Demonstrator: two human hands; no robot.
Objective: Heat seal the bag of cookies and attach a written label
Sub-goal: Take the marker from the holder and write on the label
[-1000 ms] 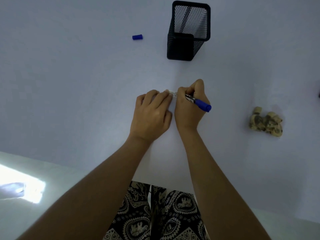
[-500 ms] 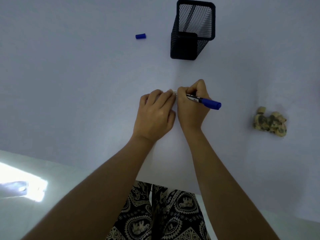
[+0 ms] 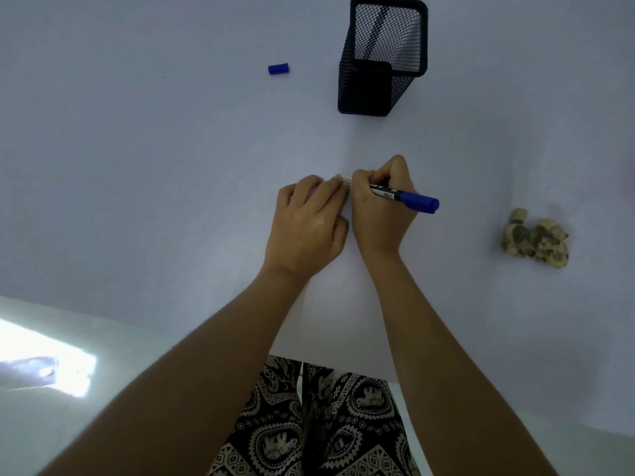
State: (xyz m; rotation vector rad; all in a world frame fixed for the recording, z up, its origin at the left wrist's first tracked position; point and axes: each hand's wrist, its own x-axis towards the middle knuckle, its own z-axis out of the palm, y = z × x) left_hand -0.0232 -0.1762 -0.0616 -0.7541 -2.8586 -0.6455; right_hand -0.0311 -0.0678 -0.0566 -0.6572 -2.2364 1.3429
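1. The step in hand looks to be writing the label. The right hand [image 3: 379, 207] has its grip clamped on a pen [image 3: 403, 197], with the blue back end pointing to the right; the tip is hidden behind the fingers.
2. The left hand [image 3: 307, 228] lies palm down on the desk [image 3: 137, 166], fingers close together, just beside the right hand. I judge it presses the label [image 3: 345, 180] flat, but I cannot tell if it pinches anything. Only a small pale strip of the label shows between the two hands.
3. To do it well, I think the left hand should keep the strip from sliding, with its fingertips out of the pen's way, and the strokes should be short and light, because the strip is narrow.
4. The bag of cookies [image 3: 534, 243] lies at the right of the desk, well apart from the hands. If it is sealed, I cannot tell.
5. A blue cap [image 3: 278, 69] lies far left, and a black mesh holder [image 3: 381, 60] stands far, beyond the hands.
6. Writing: the pen barrel has a white print, too small to read. Marks on the label are also not readable.
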